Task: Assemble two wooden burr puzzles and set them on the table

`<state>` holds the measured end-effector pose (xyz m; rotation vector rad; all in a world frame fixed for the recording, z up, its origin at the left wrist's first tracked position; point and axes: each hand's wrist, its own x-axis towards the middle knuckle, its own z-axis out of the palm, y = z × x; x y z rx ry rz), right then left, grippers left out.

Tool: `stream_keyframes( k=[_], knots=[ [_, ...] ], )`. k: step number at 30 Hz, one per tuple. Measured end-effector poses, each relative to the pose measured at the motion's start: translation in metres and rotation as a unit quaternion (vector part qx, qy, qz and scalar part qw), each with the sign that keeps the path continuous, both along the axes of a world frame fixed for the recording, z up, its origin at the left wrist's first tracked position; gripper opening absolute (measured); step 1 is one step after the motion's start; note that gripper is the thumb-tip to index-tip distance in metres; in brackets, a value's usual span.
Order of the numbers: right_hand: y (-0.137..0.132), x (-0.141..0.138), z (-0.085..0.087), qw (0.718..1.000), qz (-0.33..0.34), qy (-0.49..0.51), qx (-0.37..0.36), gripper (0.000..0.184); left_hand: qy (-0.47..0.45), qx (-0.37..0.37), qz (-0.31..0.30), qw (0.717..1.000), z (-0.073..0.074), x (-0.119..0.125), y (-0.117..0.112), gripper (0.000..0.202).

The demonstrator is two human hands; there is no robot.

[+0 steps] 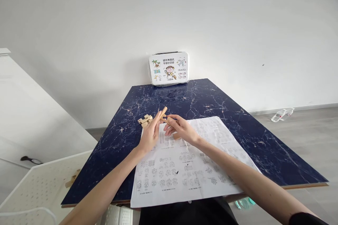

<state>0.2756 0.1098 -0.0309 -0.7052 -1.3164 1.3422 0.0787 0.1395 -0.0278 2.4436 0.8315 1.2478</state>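
Observation:
Both my hands meet over the top edge of a white instruction sheet (185, 168) on a dark blue marbled table (224, 112). My left hand (150, 133) pinches a short wooden stick (163, 112) that points up and away. My right hand (181, 128) has its fingers closed on another wooden piece, touching the stick. A notched wooden puzzle piece (145, 120) lies on the table just left of my left hand. A further small wooden piece (176, 136) sits under my right hand on the paper.
A white carry case (169, 68) with cartoon pictures leans against the wall at the table's far edge. A white perforated cart (39, 186) holding a wooden bit stands at lower left. A plastic bottle (282, 114) lies on the floor at right.

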Motion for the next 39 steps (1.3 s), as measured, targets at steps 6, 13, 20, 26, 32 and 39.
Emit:
stream_keyframes(
  k=[6, 13, 20, 26, 32, 39],
  knots=[
    [0.002, 0.000, -0.003, 1.000, 0.003, -0.002, 0.003, 0.051, 0.017, -0.023, -0.099, 0.995, -0.004, 0.003, -0.002, 0.061],
    [-0.002, 0.001, 0.001, 1.000, 0.017, 0.002, 0.003, 0.050, 0.026, -0.045, -0.126, 0.991, -0.004, 0.001, -0.003, 0.061],
    [-0.004, 0.003, 0.003, 0.999, 0.035, -0.012, -0.005, 0.051, 0.034, -0.036, -0.109, 0.993, 0.001, 0.000, -0.002, 0.055],
    [-0.007, 0.006, 0.004, 0.998, 0.054, -0.032, -0.031, 0.053, 0.039, -0.025, -0.113, 0.993, 0.002, 0.000, -0.001, 0.053],
    [-0.008, 0.007, 0.006, 0.996, 0.057, -0.044, -0.050, 0.051, 0.048, -0.019, -0.117, 0.992, -0.001, 0.000, 0.000, 0.052],
    [-0.003, 0.008, 0.004, 0.999, 0.039, -0.033, -0.019, 0.051, 0.041, -0.060, -0.100, 0.992, 0.006, 0.003, -0.008, 0.052]
  ],
)
